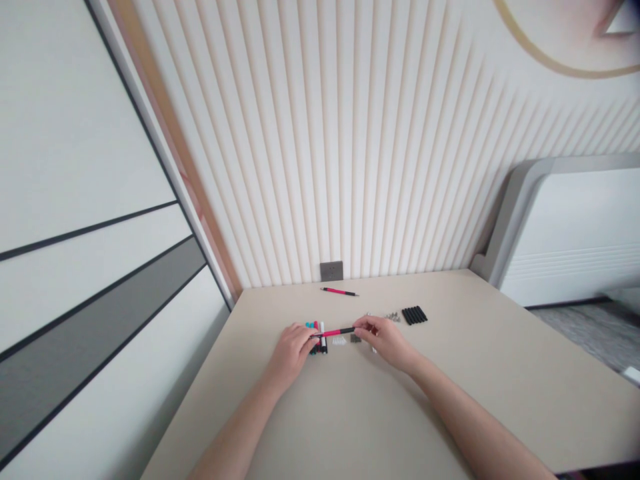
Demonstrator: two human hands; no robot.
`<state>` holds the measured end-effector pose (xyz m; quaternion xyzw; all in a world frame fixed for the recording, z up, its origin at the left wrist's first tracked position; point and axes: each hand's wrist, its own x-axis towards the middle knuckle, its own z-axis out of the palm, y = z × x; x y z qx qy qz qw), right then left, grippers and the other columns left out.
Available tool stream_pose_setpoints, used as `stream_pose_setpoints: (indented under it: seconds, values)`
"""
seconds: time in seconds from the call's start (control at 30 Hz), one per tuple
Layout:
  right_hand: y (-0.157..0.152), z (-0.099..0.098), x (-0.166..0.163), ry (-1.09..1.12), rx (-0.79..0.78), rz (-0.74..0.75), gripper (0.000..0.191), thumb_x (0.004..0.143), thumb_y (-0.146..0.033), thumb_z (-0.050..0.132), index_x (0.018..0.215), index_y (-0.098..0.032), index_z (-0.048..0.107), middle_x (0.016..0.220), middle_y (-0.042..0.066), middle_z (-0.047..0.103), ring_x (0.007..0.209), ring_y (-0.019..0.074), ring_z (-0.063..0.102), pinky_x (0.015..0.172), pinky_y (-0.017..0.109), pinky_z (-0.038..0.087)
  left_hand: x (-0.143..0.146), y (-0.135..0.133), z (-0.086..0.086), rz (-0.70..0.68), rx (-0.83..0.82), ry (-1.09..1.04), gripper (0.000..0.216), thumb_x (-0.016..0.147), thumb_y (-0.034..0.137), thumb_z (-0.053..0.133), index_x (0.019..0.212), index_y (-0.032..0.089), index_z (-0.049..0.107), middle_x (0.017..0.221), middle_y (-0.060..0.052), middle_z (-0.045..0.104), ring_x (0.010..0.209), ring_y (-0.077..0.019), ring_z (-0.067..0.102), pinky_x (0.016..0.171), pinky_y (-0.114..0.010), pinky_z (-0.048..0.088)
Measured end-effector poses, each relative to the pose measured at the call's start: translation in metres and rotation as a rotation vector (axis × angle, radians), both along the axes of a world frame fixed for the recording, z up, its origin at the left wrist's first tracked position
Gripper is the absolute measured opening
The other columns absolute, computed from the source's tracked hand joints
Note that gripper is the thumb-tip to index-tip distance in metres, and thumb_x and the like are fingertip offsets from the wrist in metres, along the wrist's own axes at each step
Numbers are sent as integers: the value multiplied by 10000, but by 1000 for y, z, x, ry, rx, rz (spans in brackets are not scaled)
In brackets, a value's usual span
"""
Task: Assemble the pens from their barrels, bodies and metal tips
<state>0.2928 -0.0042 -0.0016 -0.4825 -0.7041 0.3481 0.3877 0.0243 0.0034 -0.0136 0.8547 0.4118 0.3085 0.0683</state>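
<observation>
Right hand [383, 340]: you pinched the black end of the pink pen [336, 332] between your thumb and fingertips, with your fingers closed and the rest of the hand arched above the table.

Left hand [290, 353]: your fingers curved, partly closed, over the pen cluster [316, 339]; the pen's far end reached them, but you could not tell whether they gripped it.

Pink pen: a slim, glossy barrel with black ends, held level between your hands, just above the cluster and near the middle of the table.

Pen cluster: pens lying side by side, in white, black, red and teal, partly hidden by your left hand.

Loose parts: white pieces [339, 341] and a dark piece [355, 339] lay between your hands; gray parts [393, 317] lay just beside a row of black tubes [415, 315], ribbed by their rounded sides, beyond your right hand.

Second pen [340, 291]: a pink-and-black pen lay alone, well beyond your hands, near the far edge.

Table [500, 373]: a smooth, matte beige top.

Wall [350, 167]: cream vertical ribs, with a gray socket [331, 271] just above the table.
</observation>
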Motion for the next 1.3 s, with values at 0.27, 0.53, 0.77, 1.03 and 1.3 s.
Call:
stream_pose_setpoints:
  seconds: [0.27,0.53,0.77,1.03,1.3]
  values:
    - [7,-7,6,35,-36,-16,258,866,-405,562,849,-175,678,712,7,640,640,146,536,603,255,393,0,1,-4,44,63,-49,126,948,302,538,991,219,622,900,-28,672,861,-206,608,798,-347,465]
    - [8,-9,7,63,-27,-29,278,824,-423,616,911,-171,695,714,9,628,660,153,549,629,266,423,-1,3,-4,105,111,-119,118,941,300,548,952,211,625,870,-31,675,848,-202,623,783,-343,482]
    - [16,-8,26,19,54,-133,336,903,-436,504,1020,-184,692,910,60,703,784,189,612,732,314,481,0,1,-2,105,96,-117,163,956,334,522,956,211,628,877,-37,677,846,-204,622,783,-350,481]
    - [33,-9,98,-409,198,-322,290,911,-309,455,1015,-186,696,1002,90,688,859,205,638,803,323,466,0,3,-5,86,85,-94,171,963,341,511,973,214,624,884,-32,674,847,-201,617,791,-346,475]
    - [38,-23,114,-673,68,-398,272,895,-222,496,1131,-209,630,901,51,710,881,202,632,746,287,414,0,3,-4,65,73,-83,174,969,337,499,984,213,619,881,-32,667,843,-196,609,793,-340,464]
